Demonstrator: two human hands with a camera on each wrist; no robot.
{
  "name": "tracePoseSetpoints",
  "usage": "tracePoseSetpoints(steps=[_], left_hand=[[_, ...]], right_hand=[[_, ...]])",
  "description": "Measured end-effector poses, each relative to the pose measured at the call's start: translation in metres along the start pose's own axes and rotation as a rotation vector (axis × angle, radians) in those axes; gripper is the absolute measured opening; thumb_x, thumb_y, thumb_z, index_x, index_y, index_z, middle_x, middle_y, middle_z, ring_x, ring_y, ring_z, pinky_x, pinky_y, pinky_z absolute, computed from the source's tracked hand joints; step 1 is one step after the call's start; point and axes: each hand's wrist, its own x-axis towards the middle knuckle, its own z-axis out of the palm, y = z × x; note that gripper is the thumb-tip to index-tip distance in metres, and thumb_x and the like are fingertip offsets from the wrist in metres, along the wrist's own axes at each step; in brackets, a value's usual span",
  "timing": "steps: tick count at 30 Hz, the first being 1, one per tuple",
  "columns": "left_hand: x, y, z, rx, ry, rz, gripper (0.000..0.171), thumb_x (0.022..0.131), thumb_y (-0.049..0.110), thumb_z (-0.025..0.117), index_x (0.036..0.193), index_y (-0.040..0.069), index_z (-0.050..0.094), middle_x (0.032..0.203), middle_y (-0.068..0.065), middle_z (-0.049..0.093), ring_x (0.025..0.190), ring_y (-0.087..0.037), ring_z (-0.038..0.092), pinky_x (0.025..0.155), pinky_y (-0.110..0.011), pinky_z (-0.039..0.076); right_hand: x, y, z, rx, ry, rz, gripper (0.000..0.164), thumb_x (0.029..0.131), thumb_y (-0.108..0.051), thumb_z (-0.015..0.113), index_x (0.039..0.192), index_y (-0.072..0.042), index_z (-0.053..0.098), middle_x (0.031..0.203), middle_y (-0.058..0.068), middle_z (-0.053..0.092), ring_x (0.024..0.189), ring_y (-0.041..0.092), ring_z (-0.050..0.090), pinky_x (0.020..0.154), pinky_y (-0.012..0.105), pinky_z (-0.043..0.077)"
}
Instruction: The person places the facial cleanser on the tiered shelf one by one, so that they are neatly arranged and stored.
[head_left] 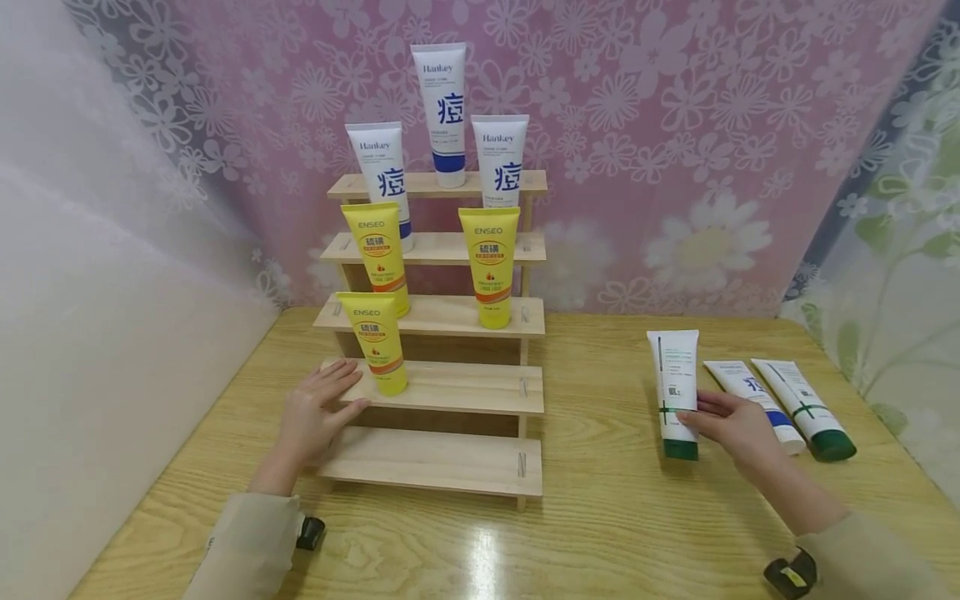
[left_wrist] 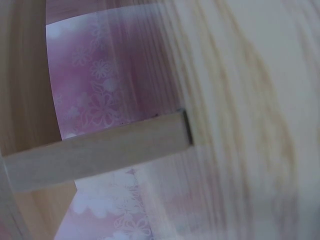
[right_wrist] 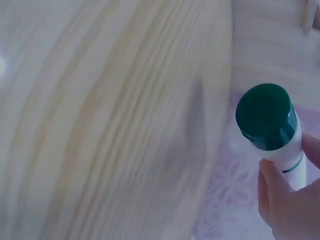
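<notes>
My right hand (head_left: 738, 429) pinches a white squeeze tube with a green cap (head_left: 678, 392) between thumb and fingers. The tube stands upright, cap down, above the table; in the right wrist view its green cap (right_wrist: 265, 117) faces the camera. My left hand (head_left: 318, 408) rests on the left end of a five-step wooden display rack (head_left: 465, 387), beside a yellow tube (head_left: 375, 342) on the second step from the bottom. Two more yellow tubes, one at the left (head_left: 378, 258) and one at the right (head_left: 491, 267), stand on the middle step.
Three white-and-blue tubes stand on the upper steps, one on top (head_left: 442, 108). Right of my right hand, a white-and-blue tube (head_left: 750, 392) and another green-capped tube (head_left: 810, 408) lie on the wooden table (head_left: 600, 517). A floral cloth (head_left: 675, 167) hangs behind.
</notes>
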Motion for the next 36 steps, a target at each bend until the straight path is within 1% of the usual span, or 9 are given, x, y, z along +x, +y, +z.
tracePoseSetpoints(steps=[3,5,11,17,19,22,25,32,36], left_hand=[[0.001,0.001,0.0,0.0,-0.005,-0.006,0.046,0.073,0.033,0.071,0.105,0.0,0.064,0.115,-0.012,0.058,0.11,-0.028,0.05,0.096,-0.048,0.032],[0.001,0.001,-0.001,0.003,-0.008,-0.008,0.046,0.073,0.032,0.072,0.105,0.0,0.064,0.115,-0.012,0.057,0.111,-0.028,0.05,0.096,-0.048,0.032],[0.0,0.001,-0.001,0.0,-0.012,-0.017,0.046,0.073,0.032,0.071,0.105,-0.001,0.064,0.115,-0.013,0.057,0.111,-0.028,0.049,0.095,-0.049,0.032],[0.0,0.001,-0.001,0.007,-0.016,-0.017,0.046,0.073,0.031,0.072,0.105,0.0,0.064,0.116,-0.012,0.057,0.111,-0.028,0.049,0.095,-0.049,0.032],[0.001,0.001,-0.001,0.014,-0.02,-0.019,0.046,0.073,0.032,0.072,0.105,0.0,0.064,0.116,-0.012,0.057,0.111,-0.028,0.049,0.095,-0.048,0.032],[0.001,0.001,-0.001,0.013,-0.022,-0.024,0.046,0.072,0.031,0.072,0.105,0.0,0.064,0.116,-0.012,0.057,0.111,-0.027,0.049,0.096,-0.047,0.032],[0.001,0.001,-0.001,0.009,-0.019,-0.023,0.046,0.072,0.03,0.072,0.105,0.0,0.064,0.116,-0.012,0.057,0.111,-0.027,0.049,0.097,-0.046,0.032],[0.001,0.0,0.0,0.008,-0.005,-0.001,0.047,0.073,0.034,0.07,0.104,-0.001,0.064,0.114,-0.013,0.058,0.109,-0.029,0.05,0.096,-0.047,0.032],[0.0,0.0,0.0,0.005,0.008,0.016,0.045,0.07,0.028,0.073,0.104,-0.002,0.064,0.114,-0.014,0.058,0.108,-0.03,0.051,0.094,-0.05,0.033]], right_hand=[[-0.007,-0.012,0.009,0.005,0.014,-0.035,0.077,0.079,-0.034,0.065,0.131,0.01,0.03,0.126,0.028,0.041,0.083,-0.012,0.048,0.073,0.016,0.047],[-0.012,-0.019,0.016,0.012,0.03,-0.073,0.075,0.079,-0.033,0.066,0.132,0.008,0.032,0.126,0.027,0.042,0.086,-0.012,0.048,0.073,0.014,0.046],[-0.023,-0.041,0.036,0.088,0.044,-0.174,0.066,0.08,-0.025,0.066,0.13,0.006,0.036,0.123,0.019,0.047,0.094,-0.007,0.049,0.075,0.013,0.045],[-0.026,-0.058,0.056,0.116,0.056,-0.247,0.06,0.079,-0.023,0.067,0.126,0.005,0.042,0.115,0.007,0.052,0.096,-0.003,0.049,0.077,0.011,0.043],[-0.027,-0.063,0.061,0.129,0.061,-0.263,0.059,0.078,-0.022,0.068,0.125,0.005,0.043,0.115,0.008,0.052,0.096,-0.002,0.05,0.077,0.012,0.043],[-0.028,-0.07,0.067,0.151,0.06,-0.286,0.058,0.078,-0.021,0.069,0.124,0.005,0.044,0.117,0.013,0.051,0.097,0.001,0.051,0.077,0.013,0.044],[-0.027,-0.076,0.074,0.191,0.047,-0.312,0.056,0.077,-0.017,0.07,0.122,0.006,0.045,0.117,0.015,0.051,0.097,0.004,0.051,0.077,0.015,0.045],[-0.025,-0.089,0.088,0.289,0.015,-0.38,0.051,0.075,-0.005,0.07,0.118,0.008,0.047,0.111,0.008,0.053,0.097,0.011,0.052,0.077,0.02,0.048],[-0.024,-0.096,0.096,0.317,0.009,-0.422,0.048,0.073,0.0,0.07,0.116,0.008,0.048,0.108,0.009,0.054,0.097,0.013,0.053,0.077,0.023,0.049]])
